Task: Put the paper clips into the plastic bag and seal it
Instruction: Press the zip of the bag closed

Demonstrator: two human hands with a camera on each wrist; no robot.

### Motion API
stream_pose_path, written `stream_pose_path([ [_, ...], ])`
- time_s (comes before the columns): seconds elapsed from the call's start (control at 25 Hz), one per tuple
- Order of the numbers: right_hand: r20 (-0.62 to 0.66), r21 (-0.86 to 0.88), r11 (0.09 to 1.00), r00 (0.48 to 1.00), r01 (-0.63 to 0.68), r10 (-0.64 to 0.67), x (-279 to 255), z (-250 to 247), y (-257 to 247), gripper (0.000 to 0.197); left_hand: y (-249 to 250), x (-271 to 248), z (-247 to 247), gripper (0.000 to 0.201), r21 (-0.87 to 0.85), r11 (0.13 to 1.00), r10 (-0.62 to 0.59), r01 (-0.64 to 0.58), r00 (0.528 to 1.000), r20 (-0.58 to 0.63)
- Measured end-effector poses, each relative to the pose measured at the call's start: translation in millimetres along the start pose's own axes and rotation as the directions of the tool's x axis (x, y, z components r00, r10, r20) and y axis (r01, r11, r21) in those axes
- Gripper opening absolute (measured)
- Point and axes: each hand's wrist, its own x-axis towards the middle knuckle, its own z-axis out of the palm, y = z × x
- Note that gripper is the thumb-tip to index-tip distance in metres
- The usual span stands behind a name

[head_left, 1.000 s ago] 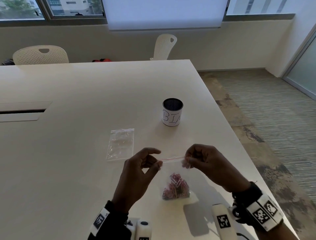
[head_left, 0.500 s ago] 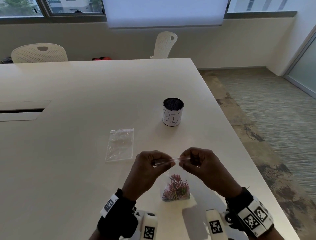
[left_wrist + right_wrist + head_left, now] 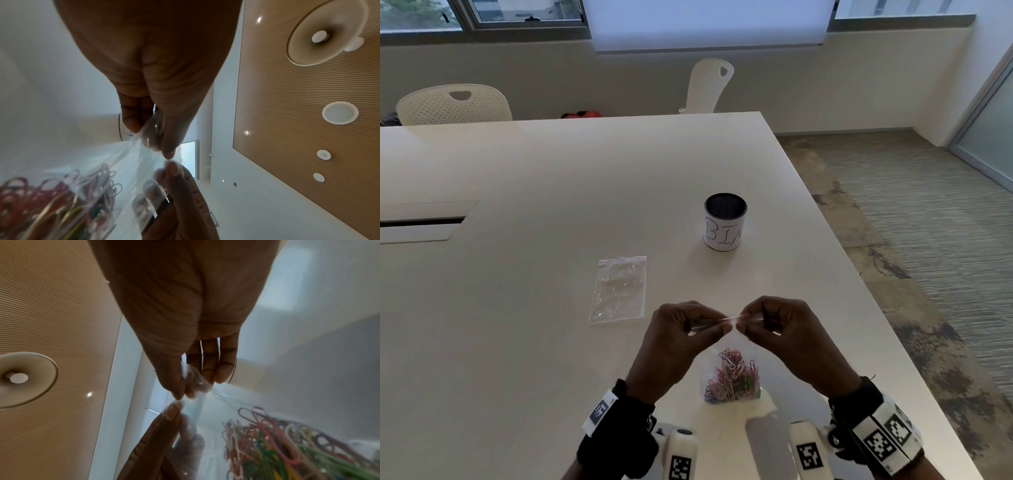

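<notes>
A clear plastic bag (image 3: 732, 346) hangs upright above the table's near edge, its bottom full of coloured paper clips (image 3: 734, 380). My left hand (image 3: 717, 325) pinches the bag's top strip from the left and my right hand (image 3: 744, 325) pinches it from the right, the fingertips almost meeting at the middle. In the left wrist view the thumb and finger of my left hand (image 3: 162, 146) squeeze the strip with the paper clips (image 3: 61, 203) below. The right wrist view shows my right hand (image 3: 185, 392) pinching the film above the paper clips (image 3: 287, 447).
A second, flat plastic bag (image 3: 619, 289) lies on the white table (image 3: 534, 192) to the left of my hands. A black mesh cup (image 3: 725, 222) with a white "BIN" label stands beyond them. The table's right edge drops to the carpet; white chairs (image 3: 453, 104) stand at the far side.
My two hands have slid toward each other along the bag's top strip, from its ends to its middle. The bag of clips still hangs in the same place.
</notes>
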Motion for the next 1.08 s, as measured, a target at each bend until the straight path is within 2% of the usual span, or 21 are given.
stream_pose_path([
  [0.24, -0.026, 0.061, 0.998, 1.000, 0.007, -0.005, -2, 3, 1, 0.003, 1, -1, 4, 0.005, 0.009, 1.000, 0.014, -0.014, 1.000, -0.026],
  [0.4, -0.054, 0.121, 0.992, 0.998, 0.031, -0.025, -2, 12, 3, 0.012, -2, -2, 10, 0.007, 0.000, 1.000, 0.019, -0.019, 0.998, -0.064],
  [0.64, -0.107, 0.125, 0.992, 0.994, 0.022, -0.009, -4, 5, 6, 0.010, 2, -9, 14, 0.010, -0.022, 0.999, 0.022, -0.025, 0.992, -0.124],
  [0.84, -0.102, 0.033, 0.999, 0.995, 0.004, -0.001, -7, 1, 6, 0.011, 2, -10, 12, 0.008, 0.057, 0.997, 0.053, -0.047, 0.991, -0.120],
  [1.08, -0.117, 0.066, 0.997, 0.992, -0.033, 0.041, -12, -7, 5, 0.005, 4, -12, -1, 0.009, 0.106, 0.994, 0.057, -0.042, 0.988, -0.144],
])
